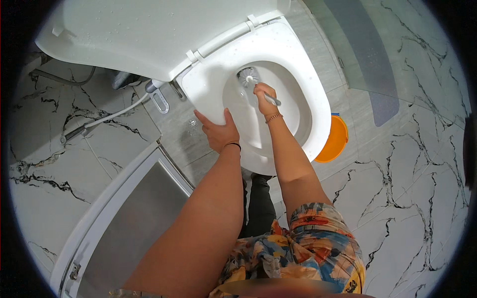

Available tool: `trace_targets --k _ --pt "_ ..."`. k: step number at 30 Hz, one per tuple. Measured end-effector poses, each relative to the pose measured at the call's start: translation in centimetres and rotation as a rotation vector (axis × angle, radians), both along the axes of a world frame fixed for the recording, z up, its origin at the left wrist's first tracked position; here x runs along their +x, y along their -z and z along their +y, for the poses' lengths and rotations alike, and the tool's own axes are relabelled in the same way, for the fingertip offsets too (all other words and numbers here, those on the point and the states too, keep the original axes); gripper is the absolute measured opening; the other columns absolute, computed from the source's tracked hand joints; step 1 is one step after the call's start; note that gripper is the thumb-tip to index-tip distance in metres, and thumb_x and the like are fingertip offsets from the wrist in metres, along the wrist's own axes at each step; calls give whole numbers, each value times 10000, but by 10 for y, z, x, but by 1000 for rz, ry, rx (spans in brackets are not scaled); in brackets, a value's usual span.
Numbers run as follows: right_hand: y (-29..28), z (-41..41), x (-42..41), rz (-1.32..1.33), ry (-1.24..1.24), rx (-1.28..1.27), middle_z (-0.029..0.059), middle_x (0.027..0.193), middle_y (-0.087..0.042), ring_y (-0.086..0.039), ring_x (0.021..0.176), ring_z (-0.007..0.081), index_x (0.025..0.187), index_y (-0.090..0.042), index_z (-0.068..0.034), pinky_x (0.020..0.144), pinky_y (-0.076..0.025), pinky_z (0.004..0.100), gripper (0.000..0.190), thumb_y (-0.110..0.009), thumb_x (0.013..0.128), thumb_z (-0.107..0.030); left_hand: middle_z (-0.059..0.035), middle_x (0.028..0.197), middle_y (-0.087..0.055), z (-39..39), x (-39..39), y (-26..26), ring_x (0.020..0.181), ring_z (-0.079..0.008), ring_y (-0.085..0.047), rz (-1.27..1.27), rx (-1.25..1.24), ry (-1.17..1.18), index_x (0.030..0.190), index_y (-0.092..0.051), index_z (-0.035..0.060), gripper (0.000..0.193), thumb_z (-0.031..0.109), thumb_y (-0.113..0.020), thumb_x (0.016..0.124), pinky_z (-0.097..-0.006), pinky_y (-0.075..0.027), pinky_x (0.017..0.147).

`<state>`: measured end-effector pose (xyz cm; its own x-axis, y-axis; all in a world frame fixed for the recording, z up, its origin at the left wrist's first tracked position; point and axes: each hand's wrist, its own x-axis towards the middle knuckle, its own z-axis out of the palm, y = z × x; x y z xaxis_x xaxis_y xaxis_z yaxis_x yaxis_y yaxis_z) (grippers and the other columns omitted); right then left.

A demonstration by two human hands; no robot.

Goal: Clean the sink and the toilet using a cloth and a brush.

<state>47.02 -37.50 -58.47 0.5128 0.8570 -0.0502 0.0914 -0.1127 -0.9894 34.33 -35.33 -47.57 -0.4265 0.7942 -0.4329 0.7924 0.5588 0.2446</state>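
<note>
My right hand point(266, 99) grips the grey handle of a toilet brush point(248, 76), fingers wrapped around it. The brush's round bristle head rests inside the bowl of a white toilet point(316, 93), against the inner wall near the back. On the toilet's left rim lies my left hand point(220, 130), holding nothing, with thumb and forefinger spread apart. Behind the bowl the toilet lid point(126, 33) stands raised, with water drops on its surface.
An orange bucket point(334, 139) stands on the floor right of the toilet. At left, a white hose point(117, 112) runs along the marbled wall to a grey-white holder point(160, 101). A white-framed door point(108, 219) is at lower left, a glass panel point(372, 52) at upper right.
</note>
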Motion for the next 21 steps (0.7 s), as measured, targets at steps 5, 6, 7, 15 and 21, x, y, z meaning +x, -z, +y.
trace_targets --k 5,6,7,15,21 --pt "-5 -8 3 6 -47 -89 121 663 -479 -488 666 209 680 -476 28 670 -412 305 181 -468 791 -115 -198 1153 -520 -2 1 5 944 -366 -597 51 68 53 1449 -68 214 864 497 -568 804 -458 -491 781" --pt "-7 -7 3 -32 -80 -85 121 664 -484 -488 661 207 681 -479 29 670 -414 302 179 -476 790 -113 -198 1158 -518 -2 0 5 952 -365 -594 41 35 40 1449 -67 214 867 494 -572 803 -459 -490 782" --pt "-9 -8 3 -66 -119 -120 121 665 -489 -489 657 204 682 -482 29 670 -415 300 176 -483 790 -111 -198 1158 -518 -2 -1 5 952 -365 -594 51 58 39 1449 -67 214 867 494 -572 803 -459 -490 782" --pt "-5 6 -5 49 78 56 122 607 -454 -466 576 191 644 -481 24 578 -401 314 192 -529 797 -81 -199 1160 -516 -3 -1 6 932 -364 -602 37 64 55 1448 -71 213 864 493 -572 802 -461 -495 769" --pt "-10 10 -5 -127 -86 101 139 591 -414 -435 566 259 640 -442 43 573 -389 337 231 -527 799 -99 -206 1156 -516 -2 -1 6 932 -369 -601 50 43 46 1448 -71 213 864 496 -572 803 -462 -498 777"
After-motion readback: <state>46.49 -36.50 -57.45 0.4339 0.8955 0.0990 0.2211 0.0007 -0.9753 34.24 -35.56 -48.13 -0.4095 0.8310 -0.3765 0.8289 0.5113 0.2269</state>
